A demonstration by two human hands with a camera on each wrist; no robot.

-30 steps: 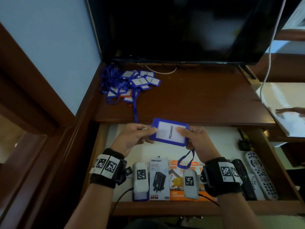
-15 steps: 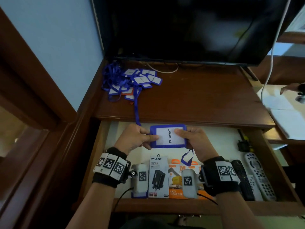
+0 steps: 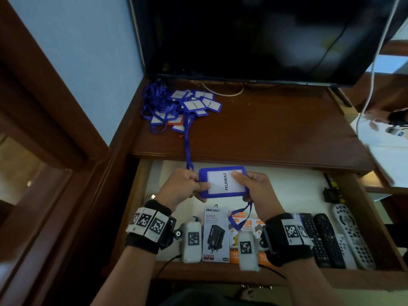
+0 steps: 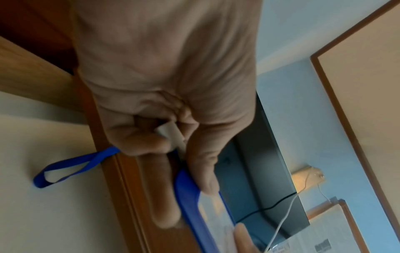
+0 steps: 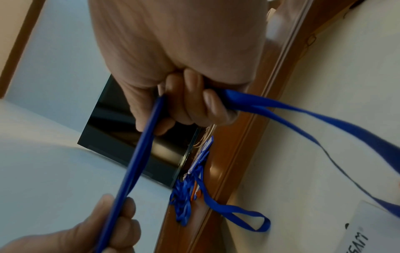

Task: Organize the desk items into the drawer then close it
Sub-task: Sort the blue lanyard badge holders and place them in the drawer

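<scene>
A person holds a blue badge holder (image 3: 223, 181) marked "PELAWAT" over the open drawer (image 3: 291, 191) of a dark wooden desk, one hand at each short end. The left hand (image 3: 180, 187) has its grip clamped on the holder's left edge, thumb on top and fingers curled beneath; the left wrist view shows the same pinch on the blue frame (image 4: 190, 196). The right hand (image 3: 257, 191) has its grip clamped on the right end, thumb pressed on the white card, and the right wrist view shows its curled fingers also trapping the blue lanyard strap (image 5: 303, 118). That lanyard (image 3: 188, 149) runs from the holder's left end up over the surface (image 3: 276, 129) to a heap of more blue badge holders and lanyards (image 3: 183, 107) near the back left corner, below a dark television screen (image 3: 254, 36). A loop of strap (image 3: 239, 217) hangs beneath the right hand.

Inside the drawer, along its front edge, lie a white charger box (image 3: 215, 235) printed "ONESAM", orange boxes (image 3: 245, 226) beside it and a row of remote controls (image 3: 335, 237) to the right. A small black item (image 3: 330, 194) sits near the drawer's right wall. A white cable (image 3: 373, 69) hangs down at the right of the screen.
</scene>
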